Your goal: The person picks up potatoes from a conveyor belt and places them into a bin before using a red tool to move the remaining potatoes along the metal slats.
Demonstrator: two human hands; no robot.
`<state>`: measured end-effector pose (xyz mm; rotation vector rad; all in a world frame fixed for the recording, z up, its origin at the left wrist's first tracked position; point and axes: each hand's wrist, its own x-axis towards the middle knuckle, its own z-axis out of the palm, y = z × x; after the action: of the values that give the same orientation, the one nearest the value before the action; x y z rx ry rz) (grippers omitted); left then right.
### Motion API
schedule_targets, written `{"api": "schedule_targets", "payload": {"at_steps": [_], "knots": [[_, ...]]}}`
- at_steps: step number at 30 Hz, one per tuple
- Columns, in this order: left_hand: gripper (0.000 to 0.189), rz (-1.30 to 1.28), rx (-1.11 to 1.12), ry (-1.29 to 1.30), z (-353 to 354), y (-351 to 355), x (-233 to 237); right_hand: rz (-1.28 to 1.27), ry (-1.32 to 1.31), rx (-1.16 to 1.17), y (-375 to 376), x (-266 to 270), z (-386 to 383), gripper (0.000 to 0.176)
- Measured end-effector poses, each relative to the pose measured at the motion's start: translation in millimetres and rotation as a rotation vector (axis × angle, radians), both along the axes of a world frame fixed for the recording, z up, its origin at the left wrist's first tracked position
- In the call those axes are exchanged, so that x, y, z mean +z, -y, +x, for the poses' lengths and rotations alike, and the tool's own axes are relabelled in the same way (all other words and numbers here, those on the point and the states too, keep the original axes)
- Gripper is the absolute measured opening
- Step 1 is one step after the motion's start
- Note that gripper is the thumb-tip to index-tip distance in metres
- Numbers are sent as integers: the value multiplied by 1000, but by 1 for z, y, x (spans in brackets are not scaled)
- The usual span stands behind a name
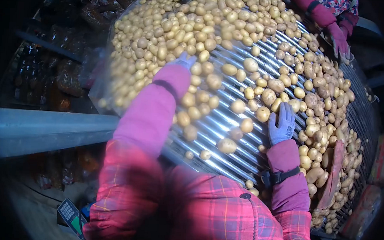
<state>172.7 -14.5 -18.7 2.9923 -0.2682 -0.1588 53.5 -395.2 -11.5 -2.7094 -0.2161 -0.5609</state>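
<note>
My left hand [185, 61], in a pale lavender glove, reaches into the heap of potatoes [161, 33] on the left. Its fingers are partly visible, stretched out and touching potatoes, with none seen in its grip. My right hand [282, 124] wears a similar glove and lies over the metal roller table [226, 126]. Its fingers point away from me, thumb apart, touching the edge of the looser potatoes [316, 100] on the right. Several single potatoes lie on the rollers between my hands.
Across the table at the top right is another person's pink-gloved hand [340, 43]. A long reddish strip [331, 175] lies on the right-hand potatoes. A metal beam [54, 130] runs in from the left, and a keypad device [72, 216] sits at the lower left.
</note>
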Motion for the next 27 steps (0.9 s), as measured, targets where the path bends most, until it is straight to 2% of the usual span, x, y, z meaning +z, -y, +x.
{"api": "schedule_targets", "payload": {"at_steps": [3,4,5,7,9,11,12,13,15,16,19,20,23,24,25,27], "knots": [[48,108,103,52,4,11,3,7,-10,3,0,2,0,46],[47,216,174,-10,20,14,0,2,-20,-8,0,4,1,46],[47,214,168,-26,22,12,2,2,-11,-2,-1,6,0,45],[42,-526,253,-113,23,1,34,15,-19,14,-3,7,-1,45],[44,-652,439,-190,37,11,72,7,-34,6,-3,8,0,44],[47,-674,236,-35,46,19,90,4,-39,6,-5,10,0,43],[50,-634,113,54,54,23,82,-2,-49,7,-6,12,1,43],[50,-639,114,49,62,31,78,-12,-58,6,-5,14,1,43],[52,-77,31,-85,78,55,70,-2,-58,4,-6,14,2,43],[54,371,-33,-37,82,69,51,20,-57,1,-7,15,1,43],[54,316,-3,-69,88,73,39,-9,-70,-10,-7,17,1,43],[56,287,-8,84,84,70,31,-9,-74,-18,-8,16,0,43],[55,207,49,123,78,70,28,5,-53,-22,-8,16,0,43],[54,244,-49,270,88,56,3,0,-49,-19,-8,16,0,43],[54,236,-59,275,88,49,16,-10,-44,-20,-7,16,0,43],[50,-178,69,0,88,50,41,-5,6,-10,-6,12,1,41]]}}
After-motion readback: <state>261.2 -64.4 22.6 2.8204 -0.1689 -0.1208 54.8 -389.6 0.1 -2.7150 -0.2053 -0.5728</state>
